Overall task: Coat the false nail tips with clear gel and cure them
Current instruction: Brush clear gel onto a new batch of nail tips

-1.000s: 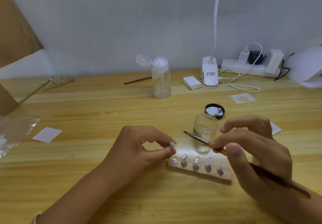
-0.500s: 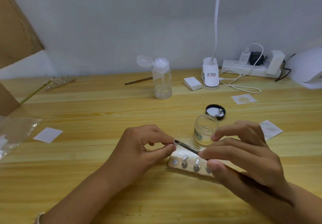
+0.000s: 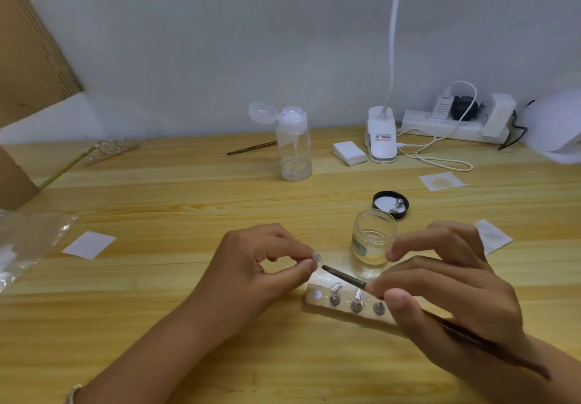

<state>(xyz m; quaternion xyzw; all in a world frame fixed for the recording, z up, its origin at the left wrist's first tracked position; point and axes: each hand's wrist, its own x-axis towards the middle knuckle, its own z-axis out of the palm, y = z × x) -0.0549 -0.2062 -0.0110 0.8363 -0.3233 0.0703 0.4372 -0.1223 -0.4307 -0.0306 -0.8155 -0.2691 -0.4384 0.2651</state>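
So the thin dark brush [image 3: 344,275] has backed off slightly, tip just beside the small pale nail tip [image 3: 316,257] pinched in left grip [image 3: 251,273]; right grip [image 3: 446,293] clamps the brush.

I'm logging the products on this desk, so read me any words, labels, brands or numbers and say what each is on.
Nothing here can be read as text.
Clip lamp base: a label with orange and dark print, too blurred to read.
Gel jar: a side label, too blurred to read.
White charger plug: grey print, too small to read.
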